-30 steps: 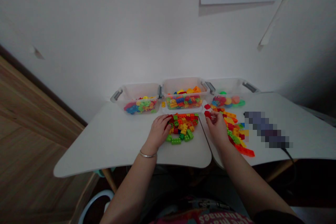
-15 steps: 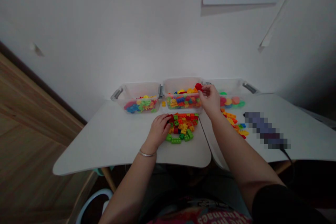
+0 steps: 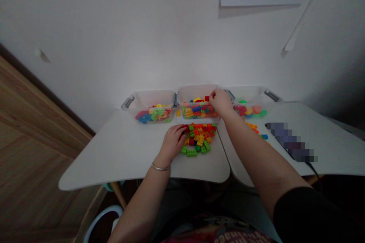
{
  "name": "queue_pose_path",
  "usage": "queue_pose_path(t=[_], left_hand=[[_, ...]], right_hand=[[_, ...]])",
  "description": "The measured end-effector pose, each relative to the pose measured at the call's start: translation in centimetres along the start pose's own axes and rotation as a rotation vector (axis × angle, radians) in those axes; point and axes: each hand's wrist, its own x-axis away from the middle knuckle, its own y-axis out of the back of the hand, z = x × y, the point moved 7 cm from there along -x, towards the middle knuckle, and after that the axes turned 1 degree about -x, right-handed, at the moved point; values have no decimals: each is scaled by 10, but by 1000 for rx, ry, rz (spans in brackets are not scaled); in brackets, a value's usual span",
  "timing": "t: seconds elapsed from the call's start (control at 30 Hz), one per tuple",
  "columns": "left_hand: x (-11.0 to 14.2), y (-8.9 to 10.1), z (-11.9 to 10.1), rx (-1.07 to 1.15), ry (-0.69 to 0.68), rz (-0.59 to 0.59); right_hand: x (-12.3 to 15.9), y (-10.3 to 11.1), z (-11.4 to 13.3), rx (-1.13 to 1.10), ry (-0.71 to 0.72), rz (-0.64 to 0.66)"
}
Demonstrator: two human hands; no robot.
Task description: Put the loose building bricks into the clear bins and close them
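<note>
My right hand (image 3: 221, 100) reaches over the middle clear plastic bin (image 3: 199, 119), its fingers pinched at a red building block (image 3: 207, 98) above the blocks inside. On the white table, my left hand (image 3: 172, 140) rests at the left edge of a pile of building blocks (image 3: 199, 138) in green, red, orange and yellow. Its curled fingers close on a dark red block (image 3: 186, 128), partly hidden by the fingertips. One small yellow block (image 3: 178, 113) lies beside the middle bin.
A left bin (image 3: 154, 97) and a right bin (image 3: 248, 93) hold mixed coloured plastic pieces. Orange and blue pieces (image 3: 252, 126) lie right of my forearm. A blurred-out dark object (image 3: 291, 142) with a cable lies on the right table. The wall stands behind the bins.
My right hand has moved left and further over the middle bin, bringing the red block down towards the contents. My left hand has stayed at the pile.
</note>
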Motion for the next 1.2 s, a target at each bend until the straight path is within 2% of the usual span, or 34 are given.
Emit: queue_pose_path(t=[0.1,0.2,0.37,0.47,0.53,0.6,0.7,0.8,0.9,1.2], left_hand=[[0,0,0,-3,3,-1],[0,0,0,-4,-3,0],[0,0,1,-15,-1,-9],[0,0,0,-19,0,-5],[0,0,-1,-19,-2,-6],[0,1,-1,-18,-2,-4],[0,0,-1,-16,5,0],[0,0,-1,-9,4,-1],[0,0,0,-6,3,1],[0,0,0,-16,11,7]], right_hand=[[0,-3,2,40,21,22],[3,-3,5,-49,117,-19],[26,14,3,-335,266,-245],[56,24,-2,-401,316,-401],[77,22,-6,-437,318,-439],[95,10,-12,-470,314,-399],[116,-15,-20,-468,330,-244],[129,-39,-29,-405,336,-67],[135,-52,-39,-353,311,50],[136,-64,-49,-351,304,110]])
